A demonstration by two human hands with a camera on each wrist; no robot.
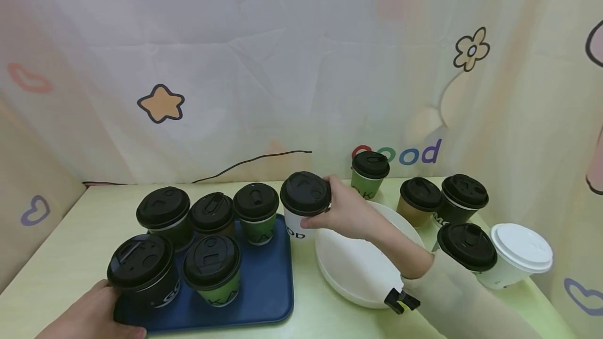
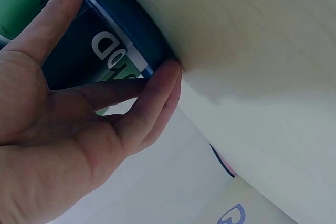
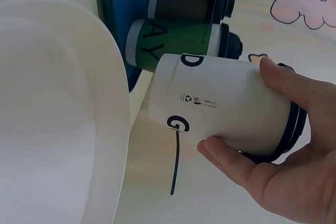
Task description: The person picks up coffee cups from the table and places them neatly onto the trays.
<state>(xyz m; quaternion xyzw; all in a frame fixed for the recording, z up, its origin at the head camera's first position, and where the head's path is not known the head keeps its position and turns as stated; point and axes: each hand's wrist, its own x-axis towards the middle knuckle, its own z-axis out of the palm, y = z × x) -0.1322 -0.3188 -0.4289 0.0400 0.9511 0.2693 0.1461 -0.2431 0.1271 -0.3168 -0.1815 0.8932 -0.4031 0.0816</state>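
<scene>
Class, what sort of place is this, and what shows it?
Probably a staged tabletop setup, not a working café: a patterned curtain hangs behind a table bearing lidded cups and a tray.

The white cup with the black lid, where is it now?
In the head view, the right hand holds the white cup near the middle, between a green cup on its left and the white bowl.

tray (image 1: 266, 297) free near right, cups (image 1: 212, 263) crowding left
</scene>
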